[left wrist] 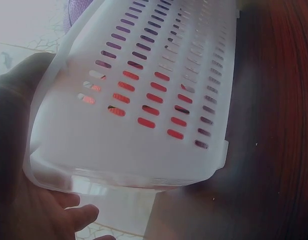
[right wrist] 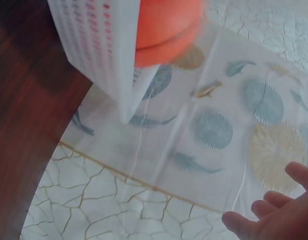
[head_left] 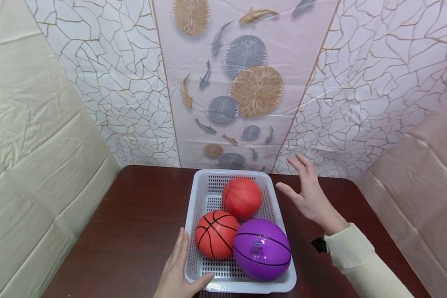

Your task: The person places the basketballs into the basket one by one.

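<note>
A white slotted plastic basket [head_left: 192, 215] stands on the dark table and holds three balls. At its back right is a red ball [head_left: 242, 197]. An orange-red toy basketball [head_left: 217, 234] with black lines sits at the middle left, beside a larger shiny purple ball [head_left: 261, 249] at the near right. My left hand [head_left: 178, 265] rests at the basket's near left corner, fingers straight along the left side and thumb at the near rim. To the right of the basket, my right hand [head_left: 308, 198] hovers in the air with fingers spread, holding nothing.
The dark red-brown wooden table [head_left: 134, 231] reaches back to a wall cloth [head_left: 223, 136] printed with fish and round leaf shapes. Pale fabric panels [head_left: 30, 136] close off both sides.
</note>
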Available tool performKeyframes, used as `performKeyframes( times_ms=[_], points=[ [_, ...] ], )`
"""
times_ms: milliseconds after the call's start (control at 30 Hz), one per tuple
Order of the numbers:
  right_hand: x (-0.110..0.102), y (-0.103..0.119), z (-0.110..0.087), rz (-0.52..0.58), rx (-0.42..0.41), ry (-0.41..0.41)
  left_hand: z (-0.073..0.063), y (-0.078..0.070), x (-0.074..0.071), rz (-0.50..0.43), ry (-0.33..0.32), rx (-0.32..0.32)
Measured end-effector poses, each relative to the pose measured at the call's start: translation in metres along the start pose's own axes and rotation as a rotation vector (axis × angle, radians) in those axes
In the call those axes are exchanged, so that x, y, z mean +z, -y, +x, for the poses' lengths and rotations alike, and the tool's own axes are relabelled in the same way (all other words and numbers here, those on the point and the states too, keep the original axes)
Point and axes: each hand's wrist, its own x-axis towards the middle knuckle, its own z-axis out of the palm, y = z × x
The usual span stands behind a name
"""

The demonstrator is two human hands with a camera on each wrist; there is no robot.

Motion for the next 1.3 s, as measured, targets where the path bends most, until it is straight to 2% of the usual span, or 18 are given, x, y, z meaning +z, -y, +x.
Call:
performKeyframes(
  times_ms=[400, 633, 800, 900, 1000, 1133, 1200, 1300],
  points=[
    [-0.012, -0.015, -0.013, -0.010, 0.088, 0.002, 0.000, 0.004, 0.000, 0.002, -0.044, 0.033],
    [-0.013, -0.019, -0.018, -0.002, 0.052, -0.072, 0.001, 0.006, 0.000, 0.017, -0.048, 0.031],
    [-0.013, -0.022, -0.018, -0.007, 0.066, -0.069, 0.005, 0.009, -0.002, 0.029, -0.056, 0.035],
    [-0.013, -0.025, -0.018, -0.015, 0.067, -0.072, 0.007, 0.011, -0.002, 0.024, -0.066, 0.049],
    [-0.013, -0.029, -0.019, -0.022, 0.056, -0.120, 0.010, 0.013, -0.002, 0.037, -0.072, 0.072],
    [-0.015, -0.030, -0.020, -0.037, 0.049, -0.203, 0.013, 0.013, -0.005, 0.112, -0.032, 0.089],
    [-0.017, -0.029, -0.020, -0.051, 0.053, -0.216, 0.016, 0.012, -0.009, 0.157, 0.009, 0.088],
    [-0.021, -0.025, -0.021, -0.103, 0.068, -0.212, 0.019, 0.013, -0.021, 0.171, 0.061, 0.093]
  ],
)
